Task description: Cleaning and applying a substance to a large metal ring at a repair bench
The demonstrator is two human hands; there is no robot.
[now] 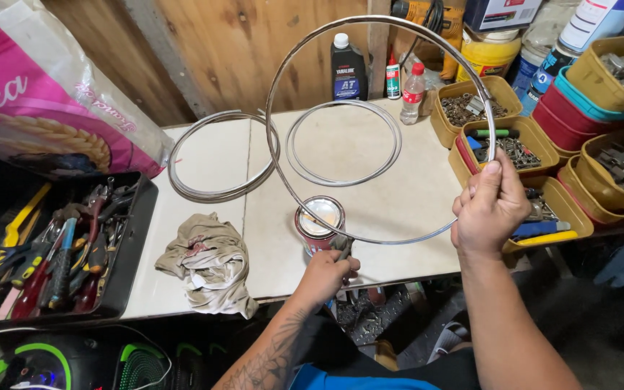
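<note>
- Workbench top, a pale flat board (398, 202), carries everything I see, and its front edge sits close to my hands.
- Pink-and-white printed sack (30, 94) leans at the far left, above a black tray of mixed hand tools (59, 253).
- Large thin silver metal ring (369, 108) stands upright in the air above the board; my right hand (489, 209) is clenched around its right side, thumb on top.
- Two more silver rings lie flat: a stacked bundle (218, 155) on the left, a single one (344, 143) beside it.
- Yellow plastic bins of small metal parts (514, 144) crowd the right edge, just behind the held ring.
- Crumpled beige rag (207, 263) lies near the front edge.
- Small red-sided tin with a silvery lid (319, 220) stands just ahead of my left hand (326, 274), which is closed on a small grey tool (342, 248) touching the tin.
- Risk, as I judge it: the ring's lower arc passes right by the tin, so a swing could tip it; a one-sided grip could let the ring twist into the bins.
</note>
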